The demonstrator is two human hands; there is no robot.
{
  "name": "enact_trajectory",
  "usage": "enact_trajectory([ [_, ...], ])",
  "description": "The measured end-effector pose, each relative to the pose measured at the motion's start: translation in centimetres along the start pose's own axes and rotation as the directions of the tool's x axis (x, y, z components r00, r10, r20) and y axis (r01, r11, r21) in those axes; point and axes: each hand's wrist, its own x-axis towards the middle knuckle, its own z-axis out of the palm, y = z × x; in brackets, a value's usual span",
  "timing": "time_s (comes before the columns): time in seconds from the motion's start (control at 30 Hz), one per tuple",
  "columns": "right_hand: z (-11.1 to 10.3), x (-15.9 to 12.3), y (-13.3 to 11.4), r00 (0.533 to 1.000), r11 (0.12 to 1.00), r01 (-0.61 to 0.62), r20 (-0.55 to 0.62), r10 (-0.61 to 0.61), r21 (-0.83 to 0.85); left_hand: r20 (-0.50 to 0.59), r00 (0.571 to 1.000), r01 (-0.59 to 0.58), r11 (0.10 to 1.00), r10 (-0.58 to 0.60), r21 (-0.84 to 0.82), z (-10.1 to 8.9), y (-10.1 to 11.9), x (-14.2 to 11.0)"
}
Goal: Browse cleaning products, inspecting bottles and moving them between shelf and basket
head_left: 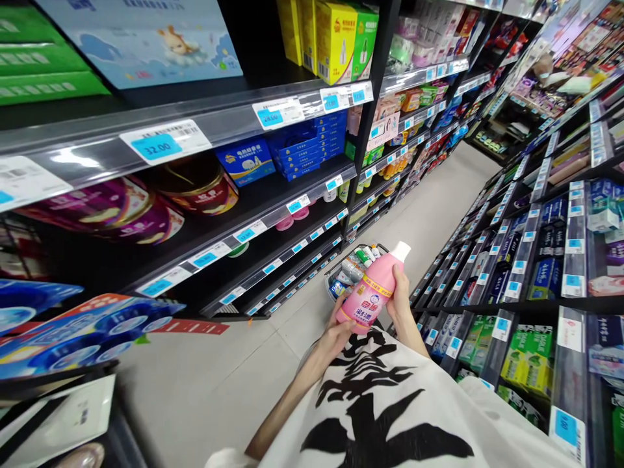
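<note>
A pink bottle of colour bleach [374,292] with a white cap and a yellow band on its label is tilted, its cap pointing up and to the right. My left hand [337,330] is closed around its lower end. Higher up, near the shoulder, my right hand [400,292] grips the bottle's right side. The label faces me. Just behind the bottle, a shopping basket [327,281] stands on the floor with several packed items in it, partly hidden by the bottle and my hands.
Tall shelves [312,172] line the left side, carrying blue boxes [305,149], yellow boxes [336,42] and purple tubs [112,208]. Slanted shelves with toothpaste-like boxes [529,357] run close on my right. A grey tiled aisle [439,185] leads ahead. Blue packs [92,325] jut out at lower left.
</note>
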Motion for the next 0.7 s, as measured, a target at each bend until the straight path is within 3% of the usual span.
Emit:
enact_trajectory([
  [0.43, -0.3, 0.4, -0.3, 1.000, 1.000, 0.028, 0.012, -0.028, -0.007, -0.078, 0.997, 0.020, 1.000, -0.022, -0.024, 0.5, 0.5, 0.3],
  [0.7, -1.0, 0.7, -1.3, 0.996, 0.998, 0.026, 0.088, -0.020, -0.064, -0.058, 0.997, 0.040, 0.999, -0.040, -0.008, 0.9, 0.5, 0.0],
])
